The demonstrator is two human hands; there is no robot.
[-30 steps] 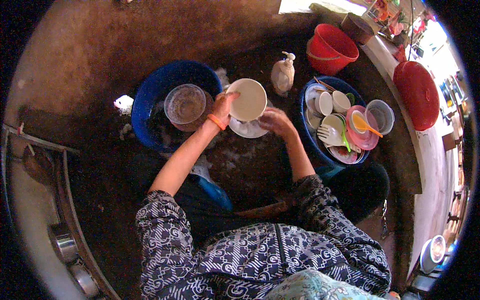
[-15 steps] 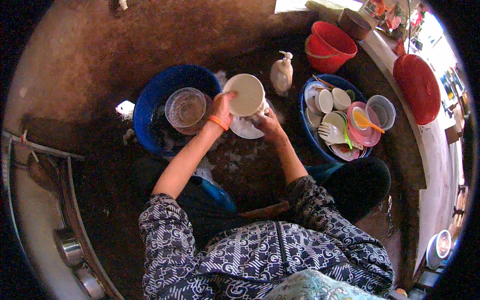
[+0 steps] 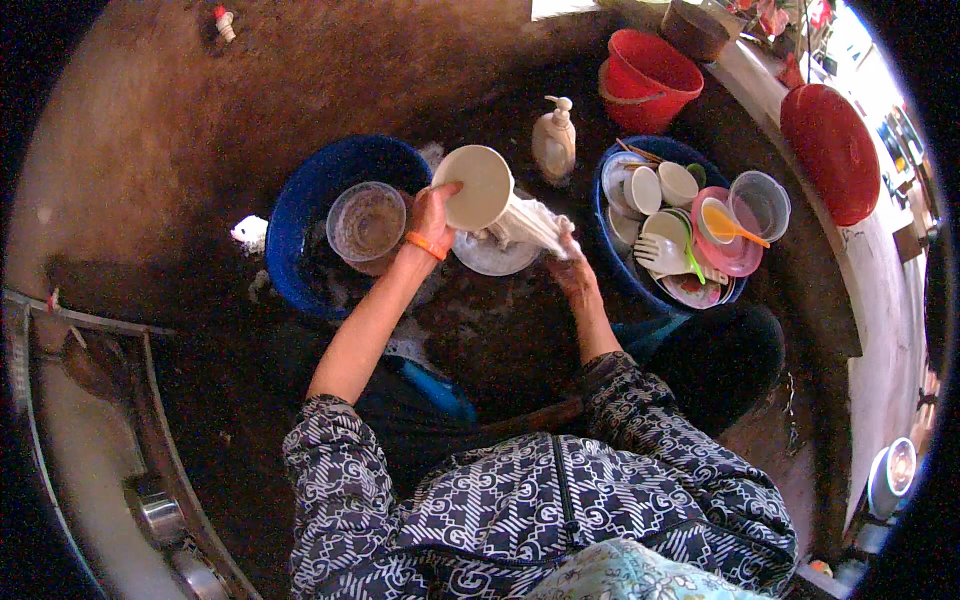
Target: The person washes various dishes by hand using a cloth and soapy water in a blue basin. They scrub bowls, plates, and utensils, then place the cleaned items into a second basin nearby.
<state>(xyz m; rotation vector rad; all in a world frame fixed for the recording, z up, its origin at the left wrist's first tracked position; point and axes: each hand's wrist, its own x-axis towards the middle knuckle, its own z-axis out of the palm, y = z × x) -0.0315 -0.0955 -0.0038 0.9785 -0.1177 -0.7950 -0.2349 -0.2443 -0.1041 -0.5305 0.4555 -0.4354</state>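
Tilted in the air in front of me is a cream-white bowl [image 3: 476, 186], its side gripped by my left hand [image 3: 432, 218], thumb over the rim. My right hand [image 3: 574, 270] is closed on one end of a wet white cloth [image 3: 537, 222]. The cloth stretches from these fingers to the bowl's right side. Beneath both sits a white dish [image 3: 497, 259] with suds. On the left a blue basin [image 3: 283, 245] holds a clear plastic bowl [image 3: 367, 222] in dark water.
A pump bottle [image 3: 554, 142] stands beyond my hands. To the right, another blue basin [image 3: 606, 250] holds several bowls, plates and spoons, with a pink dish [image 3: 733, 258] near its edge. Farther off are a red bucket [image 3: 650, 80] and a red oval tub [image 3: 830, 153].
My right hand has moved right and slightly down from the bowl, drawing the cloth out into a stretched strip. My left hand still holds the bowl, now tilted more.
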